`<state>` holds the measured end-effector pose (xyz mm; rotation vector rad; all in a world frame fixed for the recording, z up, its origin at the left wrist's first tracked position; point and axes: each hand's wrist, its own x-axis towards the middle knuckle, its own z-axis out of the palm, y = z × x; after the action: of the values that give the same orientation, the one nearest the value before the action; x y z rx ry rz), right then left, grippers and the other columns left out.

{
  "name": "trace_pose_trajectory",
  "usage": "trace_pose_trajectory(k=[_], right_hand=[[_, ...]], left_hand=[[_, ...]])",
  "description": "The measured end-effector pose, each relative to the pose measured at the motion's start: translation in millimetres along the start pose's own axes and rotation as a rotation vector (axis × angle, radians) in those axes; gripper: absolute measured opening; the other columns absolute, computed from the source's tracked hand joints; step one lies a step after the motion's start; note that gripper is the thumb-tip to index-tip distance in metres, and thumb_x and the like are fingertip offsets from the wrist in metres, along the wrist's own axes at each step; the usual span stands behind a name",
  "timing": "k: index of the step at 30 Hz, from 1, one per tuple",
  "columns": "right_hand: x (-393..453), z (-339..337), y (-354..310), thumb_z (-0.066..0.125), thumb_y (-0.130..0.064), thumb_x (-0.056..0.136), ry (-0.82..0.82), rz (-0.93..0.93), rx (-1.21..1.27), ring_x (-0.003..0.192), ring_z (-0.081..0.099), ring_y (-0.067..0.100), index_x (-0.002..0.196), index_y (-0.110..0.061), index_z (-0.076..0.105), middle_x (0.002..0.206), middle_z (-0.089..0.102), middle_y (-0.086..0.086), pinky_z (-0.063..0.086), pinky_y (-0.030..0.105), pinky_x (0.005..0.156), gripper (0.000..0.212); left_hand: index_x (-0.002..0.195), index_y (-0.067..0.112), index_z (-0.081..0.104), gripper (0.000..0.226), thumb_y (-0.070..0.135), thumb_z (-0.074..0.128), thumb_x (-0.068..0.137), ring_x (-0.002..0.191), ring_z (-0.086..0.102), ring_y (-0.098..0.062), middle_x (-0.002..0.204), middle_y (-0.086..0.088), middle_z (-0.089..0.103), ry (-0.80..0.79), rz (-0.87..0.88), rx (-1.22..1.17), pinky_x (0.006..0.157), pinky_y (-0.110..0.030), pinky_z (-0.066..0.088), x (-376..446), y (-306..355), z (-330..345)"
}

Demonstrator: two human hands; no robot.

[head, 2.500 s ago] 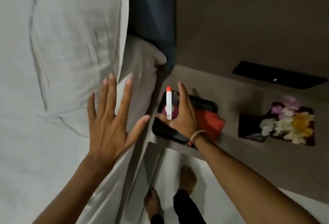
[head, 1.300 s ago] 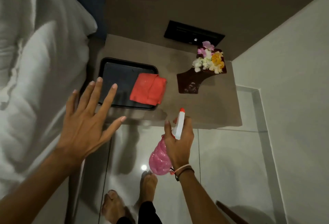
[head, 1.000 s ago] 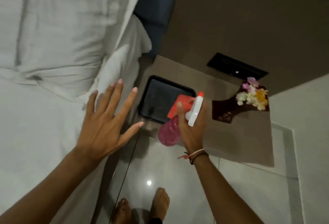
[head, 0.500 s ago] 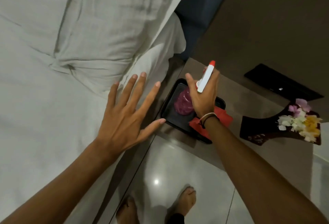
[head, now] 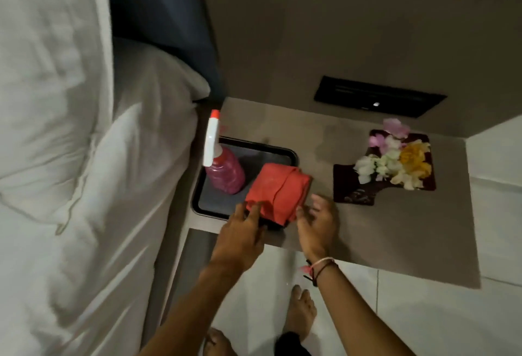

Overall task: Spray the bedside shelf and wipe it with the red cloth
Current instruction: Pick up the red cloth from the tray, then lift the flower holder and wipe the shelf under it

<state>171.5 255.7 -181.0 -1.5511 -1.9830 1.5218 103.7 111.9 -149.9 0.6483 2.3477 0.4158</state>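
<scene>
Folded red cloth lies on the black tray, its right part overhanging the tray's right edge onto the bedside shelf. Left hand sits at the tray's near edge, fingers loosely spread, tips touching the cloth's near-left corner, not clenched. Right hand is just right of the tray's near corner, fingers open, tips at the cloth's near-right edge; grip on it cannot be told. Pink spray bottle stands upright on the tray's left half, released, beside the cloth. Flower dish well right of the tray.
</scene>
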Motion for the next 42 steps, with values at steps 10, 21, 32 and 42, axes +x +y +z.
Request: trace_pose_trajectory(k=[10,21,32,42], right_hand=[[42,5,28,0.077,-0.022,0.089,-0.274,0.327,0.279,0.112,0.069,0.031,0.131,-0.004,0.064,0.119,0.072,0.016,0.058,0.050,0.100,0.047],[16,-10,34,0.083,-0.049,0.069,-0.319,0.309,0.632,0.115,0.070,0.031,0.118,-0.030,0.070,0.123,0.075,0.006,0.057,0.055,0.097,0.054],[-42,-66,71,0.078,-0.033,0.086,-0.171,0.390,1.014,0.124,0.067,0.036,0.134,-0.022,0.066,0.134,0.070,0.013,0.053,0.058,0.104,0.050],[-54,-78,86,0.073,-0.026,0.088,0.012,0.485,1.309,0.128,0.062,0.041,0.146,-0.020,0.051,0.139,0.066,0.016,0.047,0.064,0.108,0.062]], left_hand=[[0.139,0.004,0.052,0.043,0.031,0.040,0.106,0.122,0.061,-0.043,0.130,-0.024,0.063,0.194,-0.279,-0.329,0.097,-0.042,0.050,64,15,21],[0.102,0.003,0.064,0.027,0.003,0.080,0.081,0.094,0.068,-0.022,0.092,0.000,0.071,-0.034,-0.165,-0.834,0.075,-0.026,0.062,61,14,5],[0.103,0.022,0.066,0.040,0.053,0.076,0.080,0.094,0.069,-0.013,0.108,0.003,0.069,0.003,0.410,-0.074,0.077,-0.031,0.060,20,85,-23],[0.161,0.035,0.020,0.092,0.082,0.036,0.084,0.160,0.010,-0.037,0.172,-0.020,0.009,0.219,0.883,0.602,0.125,-0.064,0.020,86,228,-44]])
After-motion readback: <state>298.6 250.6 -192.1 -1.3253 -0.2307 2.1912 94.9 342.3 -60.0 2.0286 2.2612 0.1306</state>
